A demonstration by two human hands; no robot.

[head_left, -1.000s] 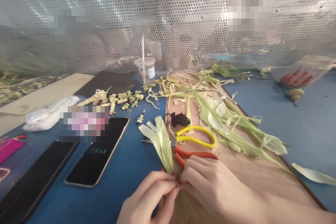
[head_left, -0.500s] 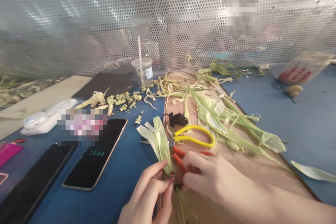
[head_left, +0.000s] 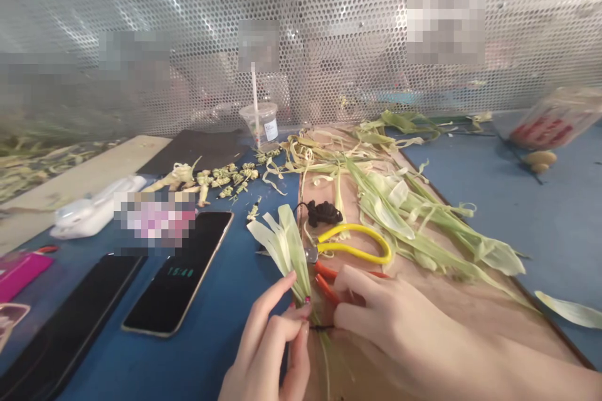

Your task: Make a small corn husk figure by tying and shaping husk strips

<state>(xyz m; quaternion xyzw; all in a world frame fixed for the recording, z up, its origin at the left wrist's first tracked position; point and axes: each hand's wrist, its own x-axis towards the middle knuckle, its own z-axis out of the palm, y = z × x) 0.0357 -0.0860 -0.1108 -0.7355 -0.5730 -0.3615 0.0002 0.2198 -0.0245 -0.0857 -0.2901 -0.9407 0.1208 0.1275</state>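
Note:
A small fan of pale green corn husk strips is pinched at its narrow end by my left hand, with the strips spread upward. My right hand is closed, its thumb and index finger gripping a short black thread that runs across to the husk stem by my left fingertips. Whether the thread circles the stem is hidden by my fingers. Just beyond the right hand lie scissors with yellow and orange handles, their blades partly behind the husk. A tangle of black thread sits above them.
Loose husks cover the brown board. On the left are two black phones, a white case and several small knotted husk pieces. A plastic cup with a straw and a tilted jar stand farther back.
The view has shifted slightly. My right fingers have drawn a little away from the left ones, and more of the black thread shows stretched between them. The left hand still pinches the husk.

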